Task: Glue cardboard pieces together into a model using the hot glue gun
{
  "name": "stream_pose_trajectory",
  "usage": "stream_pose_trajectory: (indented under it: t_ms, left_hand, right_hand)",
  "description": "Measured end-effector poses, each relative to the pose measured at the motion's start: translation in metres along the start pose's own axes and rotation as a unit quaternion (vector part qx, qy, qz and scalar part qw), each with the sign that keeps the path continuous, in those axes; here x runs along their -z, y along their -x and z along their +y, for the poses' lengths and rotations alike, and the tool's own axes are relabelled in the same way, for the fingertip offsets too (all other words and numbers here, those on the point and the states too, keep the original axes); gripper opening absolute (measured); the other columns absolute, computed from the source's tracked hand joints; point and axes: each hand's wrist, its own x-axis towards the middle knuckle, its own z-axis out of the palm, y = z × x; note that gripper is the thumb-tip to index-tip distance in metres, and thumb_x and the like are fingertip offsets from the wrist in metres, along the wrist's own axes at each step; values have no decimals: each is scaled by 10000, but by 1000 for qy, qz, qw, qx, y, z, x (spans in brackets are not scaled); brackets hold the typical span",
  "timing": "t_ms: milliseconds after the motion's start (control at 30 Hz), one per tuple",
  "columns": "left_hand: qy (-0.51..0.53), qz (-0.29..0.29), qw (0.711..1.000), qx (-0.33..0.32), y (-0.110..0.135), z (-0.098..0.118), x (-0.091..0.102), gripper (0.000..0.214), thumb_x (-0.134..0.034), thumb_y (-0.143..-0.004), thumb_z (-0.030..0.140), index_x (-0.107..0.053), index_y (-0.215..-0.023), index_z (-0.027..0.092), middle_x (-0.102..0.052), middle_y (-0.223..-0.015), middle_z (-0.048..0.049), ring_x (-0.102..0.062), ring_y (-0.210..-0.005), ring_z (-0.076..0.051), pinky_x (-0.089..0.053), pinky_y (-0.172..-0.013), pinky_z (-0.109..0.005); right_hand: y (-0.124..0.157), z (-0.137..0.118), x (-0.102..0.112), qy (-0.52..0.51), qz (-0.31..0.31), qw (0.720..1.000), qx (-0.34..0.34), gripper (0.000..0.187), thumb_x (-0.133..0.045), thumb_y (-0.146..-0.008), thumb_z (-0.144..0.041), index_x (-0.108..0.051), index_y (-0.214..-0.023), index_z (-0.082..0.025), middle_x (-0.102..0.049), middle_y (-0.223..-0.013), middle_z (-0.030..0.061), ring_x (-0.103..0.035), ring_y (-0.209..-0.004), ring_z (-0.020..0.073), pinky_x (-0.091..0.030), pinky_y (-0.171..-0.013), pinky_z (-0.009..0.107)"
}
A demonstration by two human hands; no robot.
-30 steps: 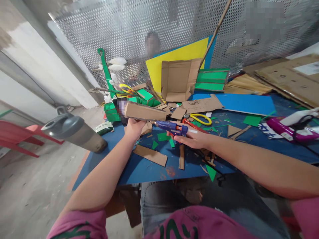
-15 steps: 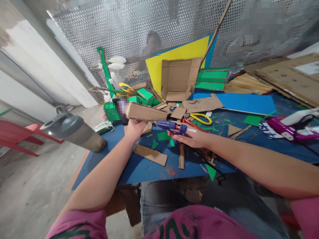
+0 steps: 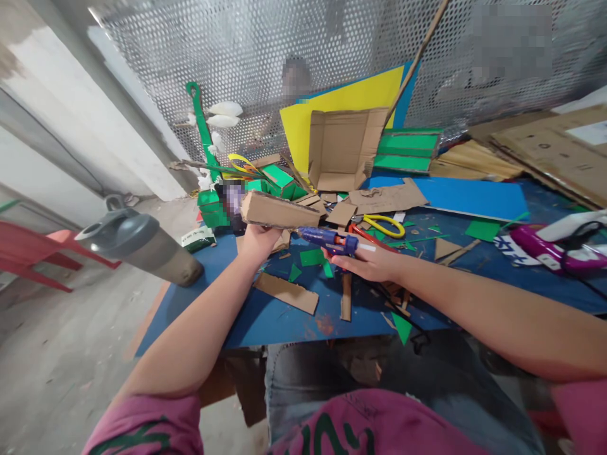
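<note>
My left hand is closed on the lower edge of a long brown cardboard piece, held up over the blue table. My right hand grips a blue glue gun. Its nozzle points left, right at the cardboard piece's right end. Cardboard strips and green paper scraps lie on the table below both hands.
A grey shaker bottle lies at the table's left corner. Yellow-handled scissors, an open cardboard box, yellow, blue and green sheets, and a purple device crowd the back and right. Behind stands perforated metal mesh. A red chair is far left.
Both hands have stayed almost in place. The view has shifted slightly, and the glue gun's nozzle sits a touch closer to the cardboard's end.
</note>
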Motion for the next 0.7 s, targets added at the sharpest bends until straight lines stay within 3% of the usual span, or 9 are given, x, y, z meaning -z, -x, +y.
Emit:
stream_pose_trajectory:
  t_ms: [500, 700]
  left_hand:
    - [-11, -7, 1000, -5, 0, -2, 4, 702, -949, -748, 320, -738, -1409, 217, -857, -1102, -70, -756, -1292, -394, -543, -1227, -570]
    - [-33, -1, 999, 7, 0, 1, 3, 680, -933, -762, 382, -745, -1390, 203, -859, -1115, -83, -774, -1259, -385, -550, -1212, -555]
  right_hand:
    - [0, 4, -1, -12, 9, 1000, 2, 429, -471, -1155, -555, -691, -1161, -187, -717, -1031, 103, -654, -967, 241, -570, -891, 380]
    - [0, 5, -2, -32, 12, 999, 0, 387, -503, -1151, -528, -674, -1189, -183, -717, -1045, 97, -668, -960, 224, -579, -878, 367]
